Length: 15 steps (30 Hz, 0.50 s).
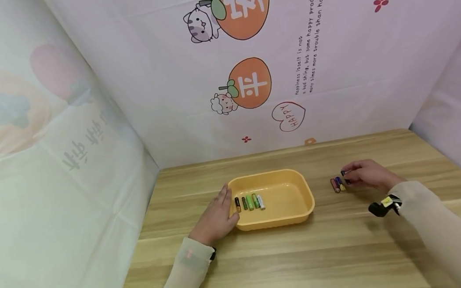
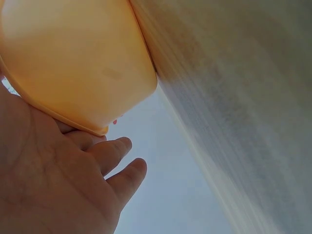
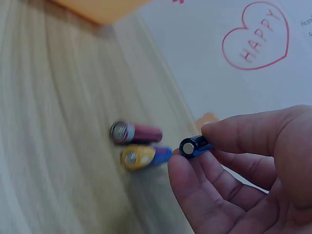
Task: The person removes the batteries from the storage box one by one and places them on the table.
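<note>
My right hand (image 1: 369, 174) pinches a black and blue battery (image 3: 195, 146) between thumb and fingers, at the right of the table. Just left of those fingertips, a red battery (image 3: 140, 133) and a blue and yellow battery (image 3: 146, 156) lie side by side on the wood. My left hand (image 1: 216, 216) rests against the left end of a yellow tray (image 1: 298, 219), its fingers extended along the rim. Inside the tray's left part, several batteries form a row, among them a black one (image 1: 237, 204), a bright green one (image 1: 250, 202) and a white one (image 1: 261, 202).
The wooden table (image 1: 301, 258) meets a printed white cloth backdrop (image 1: 182, 133) along its far edge. More cloth hangs at the left and right sides. A black strap device (image 1: 382, 207) sits on the right wrist.
</note>
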{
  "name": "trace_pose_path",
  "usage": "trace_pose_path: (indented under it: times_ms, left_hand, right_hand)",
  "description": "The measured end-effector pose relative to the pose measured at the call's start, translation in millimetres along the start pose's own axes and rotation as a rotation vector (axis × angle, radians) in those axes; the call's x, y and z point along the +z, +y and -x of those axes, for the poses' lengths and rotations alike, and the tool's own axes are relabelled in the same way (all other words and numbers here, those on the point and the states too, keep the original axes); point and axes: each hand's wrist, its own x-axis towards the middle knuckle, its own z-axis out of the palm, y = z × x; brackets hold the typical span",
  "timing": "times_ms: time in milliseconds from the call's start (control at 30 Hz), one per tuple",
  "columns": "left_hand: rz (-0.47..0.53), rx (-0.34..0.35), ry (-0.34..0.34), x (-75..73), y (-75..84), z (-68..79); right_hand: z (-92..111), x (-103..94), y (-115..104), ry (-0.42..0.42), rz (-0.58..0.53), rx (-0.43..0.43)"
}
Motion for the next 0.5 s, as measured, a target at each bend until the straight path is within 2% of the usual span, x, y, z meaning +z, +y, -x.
trace_pose_path:
  times_ms: [200, 500]
  left_hand:
    - [-0.008, 0.001, 0.009, 3.5, -1.8, -1.2]
    - [-0.010, -0.005, 0.005, 2.3, -1.1, -1.3]
  right_hand:
    - [-5, -4.2, 18, 0.013, 0.007, 0.033]
    - [-13, -8.2, 26, 0.012, 0.014, 0.040]
